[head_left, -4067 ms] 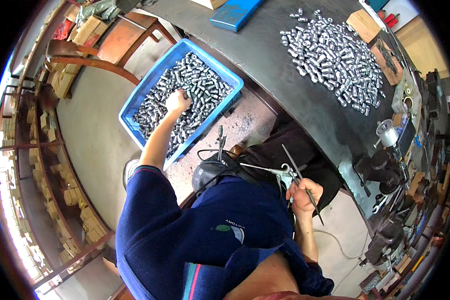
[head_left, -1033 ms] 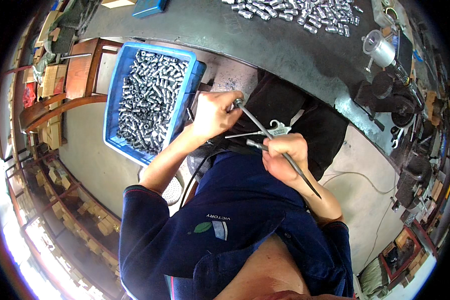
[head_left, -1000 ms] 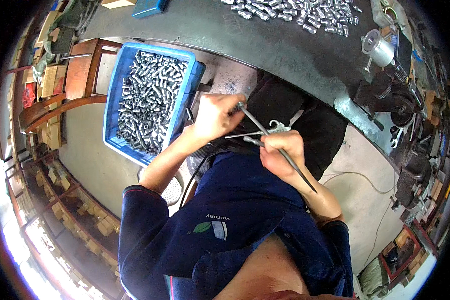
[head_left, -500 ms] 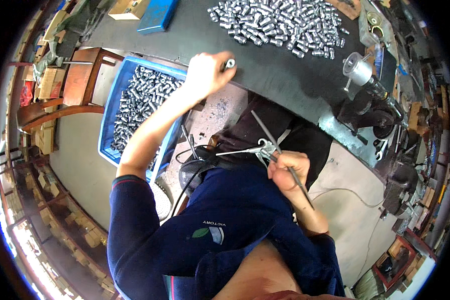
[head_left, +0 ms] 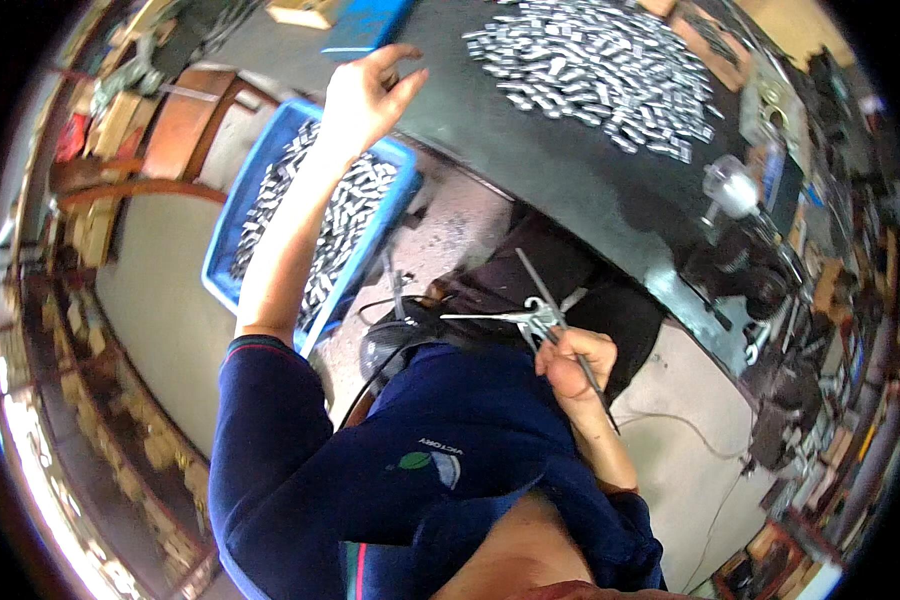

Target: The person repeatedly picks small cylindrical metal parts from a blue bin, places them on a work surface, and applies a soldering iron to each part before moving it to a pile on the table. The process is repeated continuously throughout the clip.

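My left hand (head_left: 362, 102) hovers over the workbench edge above the blue bin (head_left: 220, 245). Its thumb and fingers are spread, and no part shows between them. Close beyond its fingertips lies a blue box-like object (head_left: 375, 25). Small silver metal fittings (head_left: 355, 215) fill much of the bin, partly hidden by my left forearm. Over my lap, my right hand (head_left: 577, 362) is closed around a silver air blow gun (head_left: 536, 318) with a long thin nozzle. The same hand also grips a thin dark rod (head_left: 527, 268), which slants across the blow gun.
A large heap of silver fittings (head_left: 595, 70) covers the far part of the dark workbench (head_left: 530, 150). To the right stands a machine with a round metal head (head_left: 732, 188). A wooden chair (head_left: 185, 125) is left of the bin, and a cable (head_left: 685, 430) runs along the floor.
A metal fitting held in my left hand is gone from it; the fingers have spread and the hand has shifted left and up. The right hand keeps its hold. The whole view has shifted slightly.
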